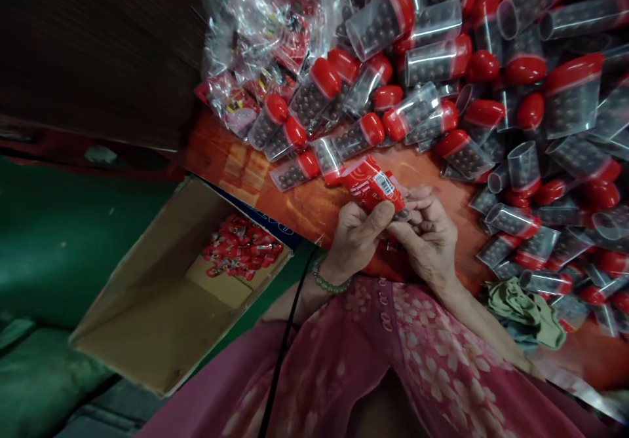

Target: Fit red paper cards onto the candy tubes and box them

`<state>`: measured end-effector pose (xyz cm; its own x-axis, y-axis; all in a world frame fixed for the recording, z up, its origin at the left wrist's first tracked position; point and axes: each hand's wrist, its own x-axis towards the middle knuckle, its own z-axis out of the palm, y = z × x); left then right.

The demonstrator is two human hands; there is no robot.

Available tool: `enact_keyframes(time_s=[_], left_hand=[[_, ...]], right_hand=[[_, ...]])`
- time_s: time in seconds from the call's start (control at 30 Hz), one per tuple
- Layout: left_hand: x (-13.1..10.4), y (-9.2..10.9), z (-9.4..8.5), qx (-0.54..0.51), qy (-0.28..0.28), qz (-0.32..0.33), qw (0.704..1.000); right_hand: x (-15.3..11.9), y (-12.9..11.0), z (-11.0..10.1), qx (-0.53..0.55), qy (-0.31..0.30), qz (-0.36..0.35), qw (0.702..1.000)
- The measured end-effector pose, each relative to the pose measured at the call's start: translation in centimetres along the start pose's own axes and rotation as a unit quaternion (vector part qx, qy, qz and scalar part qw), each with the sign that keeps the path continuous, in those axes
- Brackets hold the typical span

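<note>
A small clear tube of dark balls (403,215) sits inside a red printed sleeve with a barcode (372,186), right at the front edge of the table. My left hand (361,232) grips the sleeve's left side, with the thumb laid along its lower part. At the tube's right end, my right hand (430,228) is closed on it with fingertips and thumb, and the sleeve's far end points up and left. Just beyond the sleeve lie several loose tubes with red caps (297,171). A crinkled clear bag of red printed sleeves (275,38) rests further back on the left.
A big heap of red-capped tubes (521,71) covers the back and right of the orange table (230,156). An open cardboard box (147,294) stands low at the left, with red packed pieces (240,245) inside. A crumpled green cloth (523,307) lies at the right front edge.
</note>
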<state>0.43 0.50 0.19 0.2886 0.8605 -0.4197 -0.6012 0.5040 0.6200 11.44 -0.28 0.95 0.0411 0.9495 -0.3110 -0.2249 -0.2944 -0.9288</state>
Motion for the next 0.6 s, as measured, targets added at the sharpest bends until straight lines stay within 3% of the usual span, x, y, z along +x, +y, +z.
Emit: enact_keyframes(time_s=[0.27,0.4,0.47,0.5,0.57,0.6], left_hand=[[-1.5,0.5,-1.3,0.013,-0.028,-0.017,0.999],[-4.7,1.6,-3.1,0.099,-0.022,-0.02,0.995],[-7.0,1.9,-4.7,0.174,0.024,0.015,0.984],[-8.2,2.0,-5.8,0.199,0.075,0.05,0.976],[-10.5,1.9,-8.7,0.236,0.224,0.124,0.937],[-11.6,1.8,-10.4,0.255,0.287,0.15,0.911]], right_hand=[[0.7,0.7,0.1,-0.036,-0.062,0.078,0.994],[0.2,0.7,0.6,-0.128,-0.18,0.048,0.974],[-0.1,0.0,0.8,-0.215,-0.276,0.02,0.936],[-0.2,-0.5,0.7,-0.264,-0.314,-0.001,0.912],[-0.2,-1.3,0.3,-0.352,-0.329,-0.072,0.873],[0.0,-1.6,-0.1,-0.39,-0.3,-0.115,0.863]])
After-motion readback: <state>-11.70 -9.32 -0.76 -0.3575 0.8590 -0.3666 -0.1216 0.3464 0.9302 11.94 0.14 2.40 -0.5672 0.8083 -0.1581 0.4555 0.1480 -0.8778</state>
